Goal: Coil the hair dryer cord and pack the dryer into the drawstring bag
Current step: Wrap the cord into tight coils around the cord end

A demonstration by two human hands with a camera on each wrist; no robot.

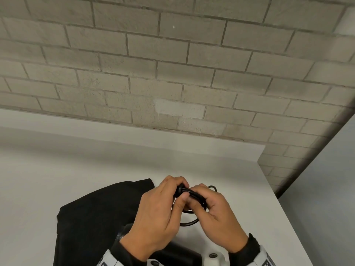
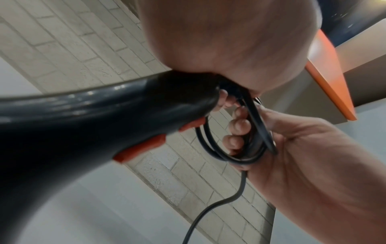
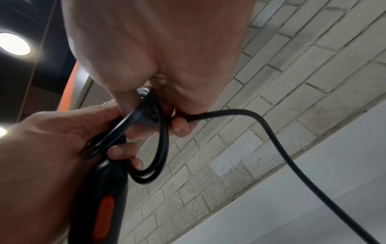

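Over the near middle of the white table [image 1: 221, 166], in the head view, both hands meet above the surface. The left hand [image 1: 155, 214] is curled round the end of the hair dryer's handle, and the right hand [image 1: 213, 206] is closed over a bundle of black cord [image 1: 196, 195] just to its right, the two hands touching. One loop of cord hangs below the fingers and a small arc shows at the far side of the right hand. A black drawstring bag [image 1: 92, 223] lies flat on the table to the left, partly under the left forearm. Behind the table stands a pale brick wall [image 1: 172, 64].

Seen from the left wrist, the hair dryer [image 2: 83, 125] fills the left of the frame, black and glossy, with two orange switches [image 2: 142, 148] on its handle. The left hand [image 2: 229, 41] grips the handle's end from above. To the right, the right hand [image 2: 303, 156] holds several cord [image 2: 211, 148] loops through its curled fingers [image 2: 240, 123], and a loose strand drops toward the near edge.

Seen from the right wrist, the right hand [image 3: 167, 57] pinches the cord [image 3: 163, 140] loops from above, and the left hand [image 3: 62, 132] clasps the dryer [image 3: 98, 198] handle at lower left. A free length of cord runs off to the lower right.
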